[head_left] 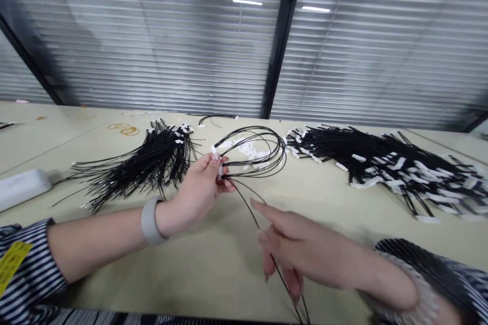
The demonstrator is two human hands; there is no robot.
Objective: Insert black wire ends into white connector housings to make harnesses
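My left hand is closed on a looped bundle of black cables, pinching it at the white connectors. The loops bulge out to the right of the fingers. From this grip, thin loose cable ends run down toward the table's front edge. My right hand, slightly smeared by motion, is beside these ends with its index finger stretched out and the other fingers apart. The ends pass by its thumb and fingers; whether they touch is unclear.
A pile of black cables lies to the left, and a larger pile with white connectors to the right. Small white pieces lie behind the loop. Yellowish rubber bands and a white case are on the left. Window blinds rise behind.
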